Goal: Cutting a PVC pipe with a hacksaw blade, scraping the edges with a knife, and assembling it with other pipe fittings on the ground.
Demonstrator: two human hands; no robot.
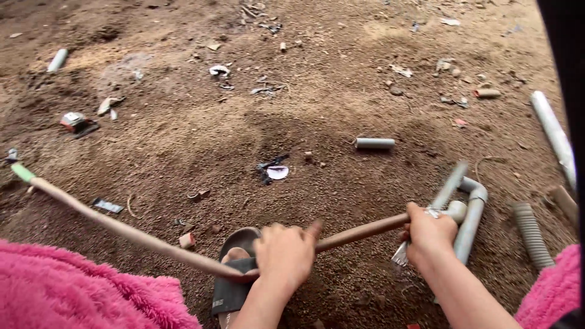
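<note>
My left hand point(285, 251) grips a long brown pipe point(116, 226) at its bend, low in the middle of the view. The pipe runs up to the far left, where it ends in a green tip point(23, 172). Its other leg point(365, 230) slants right to my right hand point(428, 234), which is closed around that end. Just beyond my right hand lies a grey plastic pipe assembly with elbow joints point(470, 210). A black sandal on a foot point(234, 274) sits under the bend.
Bare brown dirt ground is strewn with scraps. A short grey pipe piece point(374, 144) lies ahead, a long grey pipe point(553, 135) and a corrugated grey hose point(531, 234) at the right. Pink fleece cloth point(79, 291) covers the lower left and right corners.
</note>
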